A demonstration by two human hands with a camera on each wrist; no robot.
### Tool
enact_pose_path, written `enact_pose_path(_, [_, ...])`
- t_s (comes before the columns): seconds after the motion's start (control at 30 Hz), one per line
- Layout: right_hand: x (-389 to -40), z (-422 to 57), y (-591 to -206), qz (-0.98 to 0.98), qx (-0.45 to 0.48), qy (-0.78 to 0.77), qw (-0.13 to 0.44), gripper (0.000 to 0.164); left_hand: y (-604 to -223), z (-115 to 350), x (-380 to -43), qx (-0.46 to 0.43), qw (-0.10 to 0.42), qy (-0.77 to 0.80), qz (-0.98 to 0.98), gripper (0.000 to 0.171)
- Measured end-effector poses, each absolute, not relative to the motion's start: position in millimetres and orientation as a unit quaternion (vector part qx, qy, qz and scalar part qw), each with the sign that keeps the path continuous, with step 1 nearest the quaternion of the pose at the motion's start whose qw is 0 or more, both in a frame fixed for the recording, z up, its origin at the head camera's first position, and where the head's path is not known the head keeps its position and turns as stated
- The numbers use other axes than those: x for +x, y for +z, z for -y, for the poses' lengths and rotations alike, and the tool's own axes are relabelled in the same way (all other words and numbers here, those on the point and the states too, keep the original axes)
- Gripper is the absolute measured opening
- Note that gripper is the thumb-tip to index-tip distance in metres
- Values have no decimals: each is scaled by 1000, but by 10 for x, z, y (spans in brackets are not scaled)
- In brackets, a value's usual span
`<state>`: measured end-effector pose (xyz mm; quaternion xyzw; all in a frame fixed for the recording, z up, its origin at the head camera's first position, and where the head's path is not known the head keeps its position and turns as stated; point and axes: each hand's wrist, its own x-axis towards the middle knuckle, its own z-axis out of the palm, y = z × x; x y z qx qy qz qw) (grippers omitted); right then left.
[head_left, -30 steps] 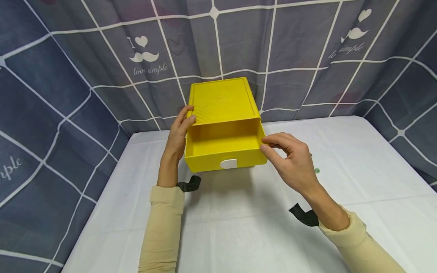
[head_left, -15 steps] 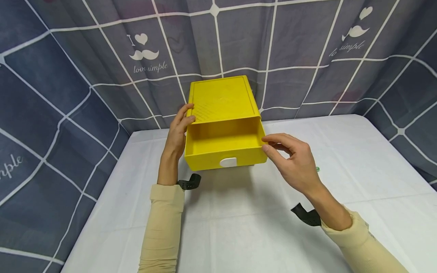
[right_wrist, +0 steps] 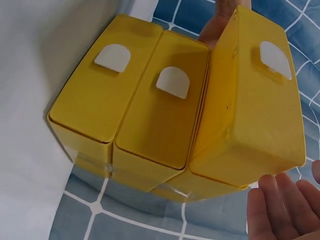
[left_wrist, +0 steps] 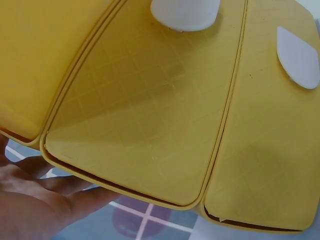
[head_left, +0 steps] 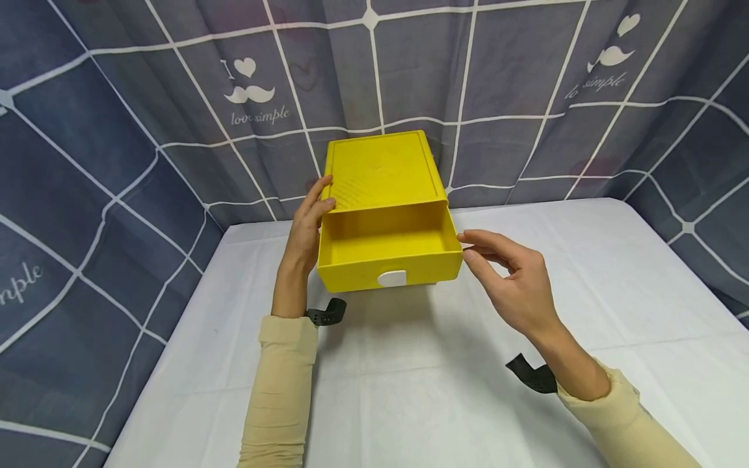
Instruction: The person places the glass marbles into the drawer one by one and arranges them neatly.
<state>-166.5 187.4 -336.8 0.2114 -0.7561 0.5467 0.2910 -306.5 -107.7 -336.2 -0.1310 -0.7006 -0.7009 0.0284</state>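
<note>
A yellow three-drawer cabinet (head_left: 383, 169) stands near the back of the table, its top drawer (head_left: 389, 270) pulled well out. Inside, the drawer shows a bare floor; a white tab handle (head_left: 392, 279) is on its front. My left hand (head_left: 302, 237) rests against the cabinet's left side, fingertips at the top edge; in the left wrist view its fingers (left_wrist: 82, 197) lie nearly straight along that side. My right hand (head_left: 515, 279) is just outside the drawer's right front corner, fingers loosely bent and nothing between fingertips and thumb.
Two closed drawers, a middle drawer (right_wrist: 160, 115) and a bottom drawer (right_wrist: 95, 95), sit under the pulled-out one. A white cloth (head_left: 374, 390) covers the table. A grey checked curtain (head_left: 503, 71) hangs close behind and at both sides.
My right hand has slid slightly right, its fingertips leaving the drawer's right wall. A small green thing on the table is now out of sight. My left hand and the drawer stay in place.
</note>
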Motion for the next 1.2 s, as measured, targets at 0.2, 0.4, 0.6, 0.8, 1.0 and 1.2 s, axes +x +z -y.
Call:
enact_pose_path(0.2, [-1650,-1931,-3427,765,187,539,298,25,-3376,1066,-3051,-128,25,-706,696,58])
enact_pose_path(0.4, [-1628,-2010,-3496,788,157,523,284,21,-3381,1055,-3055,-135,28,-708,692,57])
enact_pose_path(0.6, [-1621,-2103,-3531,797,133,519,279,17,-3373,1054,-3054,-134,28,-707,694,57])
enact_pose_path(0.8, [-1624,-2197,-3567,812,116,502,273,16,-3367,1060,-3050,-137,26,-712,688,56])
enact_pose_path(1.0, [-1607,-2285,-3624,826,105,486,267,15,-3370,1063,-3060,-141,23,-720,680,55])
enact_pose_path(1.2, [-1609,-2367,-3681,831,91,480,264,16,-3366,1066,-3061,-141,21,-727,672,54])
